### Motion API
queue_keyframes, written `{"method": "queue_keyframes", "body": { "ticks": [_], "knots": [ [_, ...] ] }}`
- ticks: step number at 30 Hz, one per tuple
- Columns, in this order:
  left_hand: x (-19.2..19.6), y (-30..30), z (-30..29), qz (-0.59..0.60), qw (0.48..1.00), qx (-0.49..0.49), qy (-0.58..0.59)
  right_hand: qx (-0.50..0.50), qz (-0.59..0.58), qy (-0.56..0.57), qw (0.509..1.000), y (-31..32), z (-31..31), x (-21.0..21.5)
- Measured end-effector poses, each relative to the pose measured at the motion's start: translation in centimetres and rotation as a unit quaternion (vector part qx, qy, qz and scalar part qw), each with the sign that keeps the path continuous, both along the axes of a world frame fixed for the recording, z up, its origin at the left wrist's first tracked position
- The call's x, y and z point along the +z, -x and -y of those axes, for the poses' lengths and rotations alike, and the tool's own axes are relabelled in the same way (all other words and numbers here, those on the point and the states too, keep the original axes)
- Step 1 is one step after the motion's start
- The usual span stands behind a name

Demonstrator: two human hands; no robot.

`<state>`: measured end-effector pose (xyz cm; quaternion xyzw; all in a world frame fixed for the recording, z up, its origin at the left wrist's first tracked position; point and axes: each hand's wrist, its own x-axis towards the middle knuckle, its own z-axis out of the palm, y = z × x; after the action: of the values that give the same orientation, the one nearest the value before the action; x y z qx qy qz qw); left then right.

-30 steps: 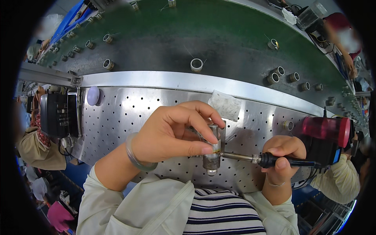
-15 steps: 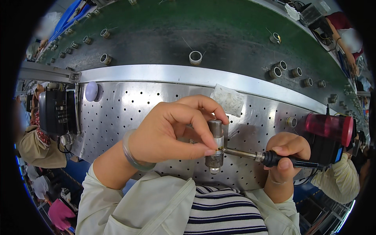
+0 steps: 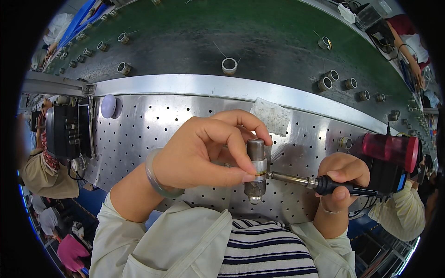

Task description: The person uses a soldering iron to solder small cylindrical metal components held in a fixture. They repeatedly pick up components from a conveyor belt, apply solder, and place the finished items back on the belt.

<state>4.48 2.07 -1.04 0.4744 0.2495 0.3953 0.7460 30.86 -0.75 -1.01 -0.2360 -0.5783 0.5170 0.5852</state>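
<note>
The silvery metal ring with a thin gold-brown line around it (image 3: 261, 167) sits around a dark grey steel post (image 3: 256, 150), in front of my chest and a little right of the middle. The post's long axis runs near to far, its rounded, shiny end toward me; I cannot tell how steeply it tilts.

My left hand (image 3: 199, 150) is the nearer one, directly on the ring's left. Its thumb and index finger are drawn almost together, their tips pressed to the ring's left side, while the other fingers curl loosely around the far side of the post.

My right hand (image 3: 344, 167) is well off to the right, fingers closed around the black handle of a slim, steel-shafted iron (image 3: 296, 180). The iron's shaft points leftward, sloping slightly away from me, and crosses the post's axis at nearly a right angle. Its tip is at the ring's right side, level with the gold-brown line; whether it touches or stops just beside, I cannot tell. So the ring lies between my left fingertips and the iron's tip, above the perforated steel plate (image 3: 139, 134).
</note>
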Motion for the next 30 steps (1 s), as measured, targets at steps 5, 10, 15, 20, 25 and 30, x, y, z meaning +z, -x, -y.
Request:
{"method": "queue_keyframes", "body": {
  "ticks": [5,10,15,20,25,30],
  "knots": [
    [0.1,0.1,0.1,-0.009,1.0,-0.007,0.007,0.008,0.008,0.004,1.0,0.2,0.0,0.1],
    [0.0,0.2,-0.1,-0.006,1.0,-0.013,0.008,0.016,0.012,0.003,1.0,0.2,-0.2,0.1],
    [-0.3,0.3,-0.5,0.019,0.999,-0.041,0.02,0.033,0.013,-0.013,0.999,0.1,-0.5,0.1],
    [0.2,-0.1,-0.7,0.057,0.992,-0.039,0.105,0.043,0.015,-0.031,0.998,-0.2,-0.7,-0.4],
    [0.7,-0.2,-0.9,0.031,0.991,-0.063,0.115,0.045,0.01,-0.032,0.998,-0.1,-0.7,-0.2],
    [0.7,0.0,-0.9,0.006,0.989,-0.068,0.128,0.04,0.024,-0.044,0.998,-0.2,-0.7,-0.1]
  ]
}}
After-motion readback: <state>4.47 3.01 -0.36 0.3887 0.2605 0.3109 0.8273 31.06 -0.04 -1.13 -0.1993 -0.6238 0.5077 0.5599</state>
